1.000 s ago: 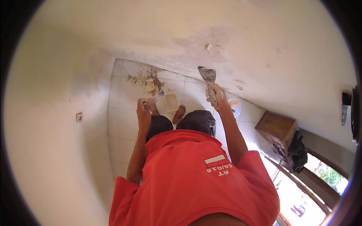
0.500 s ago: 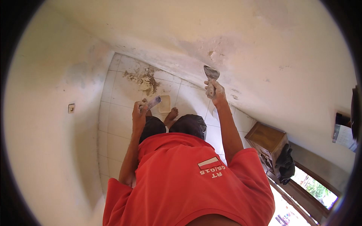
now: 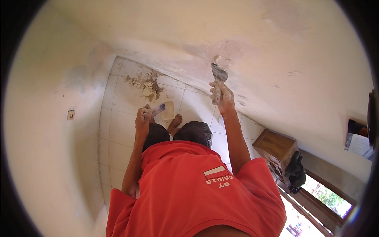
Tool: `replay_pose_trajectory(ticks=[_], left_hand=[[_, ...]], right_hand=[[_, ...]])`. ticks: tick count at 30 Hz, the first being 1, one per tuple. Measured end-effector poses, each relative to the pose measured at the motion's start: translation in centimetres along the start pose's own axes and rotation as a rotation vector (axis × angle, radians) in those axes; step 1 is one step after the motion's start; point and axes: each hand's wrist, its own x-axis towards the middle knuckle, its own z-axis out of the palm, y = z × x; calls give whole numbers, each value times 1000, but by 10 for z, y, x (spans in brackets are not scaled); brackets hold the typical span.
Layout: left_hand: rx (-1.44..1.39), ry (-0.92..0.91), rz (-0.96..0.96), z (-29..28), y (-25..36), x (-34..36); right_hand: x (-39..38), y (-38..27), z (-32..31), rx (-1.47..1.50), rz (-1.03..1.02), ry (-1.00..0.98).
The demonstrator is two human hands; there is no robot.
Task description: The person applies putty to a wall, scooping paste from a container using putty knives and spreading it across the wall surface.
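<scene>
My right hand (image 3: 226,99) is closed round the handle of a putty knife (image 3: 220,74). Its metal blade, smeared with pale plaster, points up at the wall, close to a rough, flaking patch (image 3: 222,57). Whether the blade touches the wall I cannot tell. Lower and to the left, my left hand (image 3: 143,118) grips a narrow, flat tool with a greyish-purple end (image 3: 158,109); its exact kind is unclear. Beyond that hand, a shallow cream plastic tub (image 3: 168,111) rests on the floor beside my bare foot (image 3: 176,120).
Plaster debris (image 3: 149,87) lies scattered over the white floor tiles (image 3: 122,124) near the corner. On the left wall sits a small socket (image 3: 71,115). A wooden cabinet (image 3: 274,144) with dark cloth (image 3: 295,172) hanging on it stands at the right, near a window (image 3: 327,195).
The putty knife in my right hand has turned slightly and moved a little up toward the flaking patch. My left hand keeps its hold; the whole view has shifted slightly.
</scene>
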Motion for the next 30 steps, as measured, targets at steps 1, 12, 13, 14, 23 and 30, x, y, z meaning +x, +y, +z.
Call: replay_pose_trajectory(ticks=[1,12,13,14,23,30], left_hand=[[-6,3,-8,0,1,0],[-26,4,22,2,-8,-3],[-9,8,27,1,-7,-3],[-11,7,30,0,-7,-4],[-98,-5,24,-5,-22,-13],[-100,5,93,-15,-26,-11]], right_hand=[[-4,-4,6,-1,-2,1],[-26,-33,45,8,-66,3],[-29,-36,50,8,-69,3],[-33,-39,54,8,-86,9],[-71,-71,97,-3,-152,4],[-112,-97,132,62,-232,-39]])
